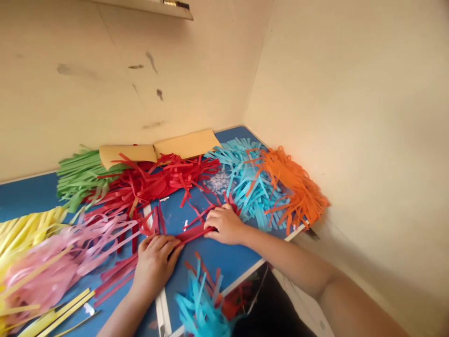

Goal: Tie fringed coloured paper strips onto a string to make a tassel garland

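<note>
A strip of red fringed paper (192,234) stretches between my two hands, low over the blue table. My left hand (156,257) has its fingers closed on the strip's left end, with red fringes fanning out to both sides of it. Gripping the right end is my right hand (224,224), its fingers curled round the paper and red fringes poking out past them. The fingertips of both hands are partly hidden. Just behind lies a heap of red fringed paper (157,180). To the right of my right hand is a light blue fringed paper bundle (252,187).
Orange fringes (291,182) lie at the table's (242,262) right edge. Green fringes (79,173) and brown card pieces (187,144) sit along the wall. Yellow (31,229) and pink fringes (45,276) cover the left. Another blue tassel (199,299) hangs at the front edge.
</note>
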Demonstrator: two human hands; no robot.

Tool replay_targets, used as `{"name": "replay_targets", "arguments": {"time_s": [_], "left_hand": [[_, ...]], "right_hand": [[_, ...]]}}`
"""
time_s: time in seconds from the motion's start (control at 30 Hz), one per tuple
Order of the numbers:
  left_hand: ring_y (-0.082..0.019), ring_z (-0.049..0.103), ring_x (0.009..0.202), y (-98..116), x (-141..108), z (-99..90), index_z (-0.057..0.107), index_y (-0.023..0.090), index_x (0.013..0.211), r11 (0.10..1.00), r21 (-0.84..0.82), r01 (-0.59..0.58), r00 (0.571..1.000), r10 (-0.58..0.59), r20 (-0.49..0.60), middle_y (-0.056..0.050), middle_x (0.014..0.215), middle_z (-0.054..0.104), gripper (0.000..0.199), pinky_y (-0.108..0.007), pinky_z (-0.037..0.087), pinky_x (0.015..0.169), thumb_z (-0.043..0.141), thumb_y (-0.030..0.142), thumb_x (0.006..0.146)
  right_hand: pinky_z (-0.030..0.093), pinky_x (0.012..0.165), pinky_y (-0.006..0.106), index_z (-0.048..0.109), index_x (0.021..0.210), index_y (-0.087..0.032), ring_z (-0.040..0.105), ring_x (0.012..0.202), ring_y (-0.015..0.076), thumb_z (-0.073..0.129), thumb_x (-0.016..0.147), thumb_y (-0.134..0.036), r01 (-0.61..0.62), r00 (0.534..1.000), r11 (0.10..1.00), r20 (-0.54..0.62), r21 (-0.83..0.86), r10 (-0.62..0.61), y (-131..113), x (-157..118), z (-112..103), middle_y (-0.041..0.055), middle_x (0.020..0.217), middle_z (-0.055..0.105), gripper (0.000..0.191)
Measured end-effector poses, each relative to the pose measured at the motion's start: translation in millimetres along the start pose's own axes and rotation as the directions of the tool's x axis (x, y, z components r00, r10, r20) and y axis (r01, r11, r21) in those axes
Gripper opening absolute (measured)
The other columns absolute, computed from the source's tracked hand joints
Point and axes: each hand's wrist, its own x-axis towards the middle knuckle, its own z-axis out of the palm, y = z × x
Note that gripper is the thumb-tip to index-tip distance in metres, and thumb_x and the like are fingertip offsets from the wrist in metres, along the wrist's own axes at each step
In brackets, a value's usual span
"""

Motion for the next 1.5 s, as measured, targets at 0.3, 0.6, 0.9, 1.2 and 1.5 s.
{"name": "replay_targets", "arguments": {"time_s": [0.3, 0.6, 0.9, 1.2, 1.5], "left_hand": [[-0.023, 0.065, 0.077, 4, 6, -3.0, 0.068, 0.022, 0.072, 0.975, 0.078, 0.208, 0.975, -0.213, 0.061, -0.004, 0.076, 0.072, 0.043, -0.040, 0.038, 0.079, 0.040, 0.043, 0.097], [-0.026, 0.063, 0.073, 5, 10, 2.0, 0.063, 0.022, 0.065, 0.958, 0.174, 0.226, 0.965, -0.245, 0.097, -0.004, 0.067, 0.067, 0.043, -0.039, 0.035, 0.072, 0.042, 0.044, 0.096], [-0.028, 0.066, 0.082, 6, 17, 0.1, 0.067, 0.019, 0.087, 0.932, 0.301, 0.200, 0.965, -0.241, 0.105, -0.007, 0.080, 0.071, 0.032, -0.044, 0.035, 0.082, 0.045, 0.041, 0.096], [-0.027, 0.061, 0.089, 8, 20, -4.8, 0.073, 0.026, 0.092, 0.965, 0.261, -0.009, 1.000, 0.015, -0.022, -0.004, 0.088, 0.073, 0.021, -0.048, 0.033, 0.089, 0.052, 0.023, 0.093], [-0.027, 0.062, 0.096, 21, 16, 0.1, 0.072, 0.020, 0.088, 0.950, 0.308, -0.040, 0.980, 0.097, -0.172, -0.006, 0.088, 0.074, 0.023, -0.051, 0.028, 0.103, 0.053, 0.033, 0.092]], "right_hand": [[0.027, 0.075, 0.032, 0.070, 0.076, -0.019, 0.059, 0.083, 0.0158, 0.067, 0.089, -0.035, -0.198, 0.980, 0.979, -0.038, -0.048, 0.196, -15, 9, 4, -0.0001, 0.082, 0.068, 0.021], [0.026, 0.073, 0.032, 0.065, 0.070, -0.019, 0.057, 0.079, 0.0166, 0.068, 0.084, -0.032, -0.243, 0.968, 0.968, -0.085, -0.062, 0.237, -16, 12, 11, 0.0000, 0.077, 0.065, 0.019], [0.029, 0.080, 0.034, 0.063, 0.087, -0.020, 0.058, 0.085, 0.0194, 0.067, 0.084, -0.031, -0.294, 0.948, 0.951, -0.159, -0.097, 0.277, -4, 14, 6, 0.0014, 0.086, 0.067, 0.013], [0.030, 0.083, 0.038, 0.067, 0.097, -0.018, 0.056, 0.089, 0.0199, 0.054, 0.097, -0.028, 0.293, 0.949, 0.904, -0.024, -0.312, -0.316, -18, -2, 1, 0.0057, 0.096, 0.070, 0.017], [0.027, 0.076, 0.037, 0.065, 0.076, -0.018, 0.052, 0.075, 0.0158, 0.052, 0.097, -0.022, 0.261, 0.944, 0.884, -0.089, -0.388, -0.318, -2, 17, 11, 0.0021, 0.078, 0.068, 0.025]]}}
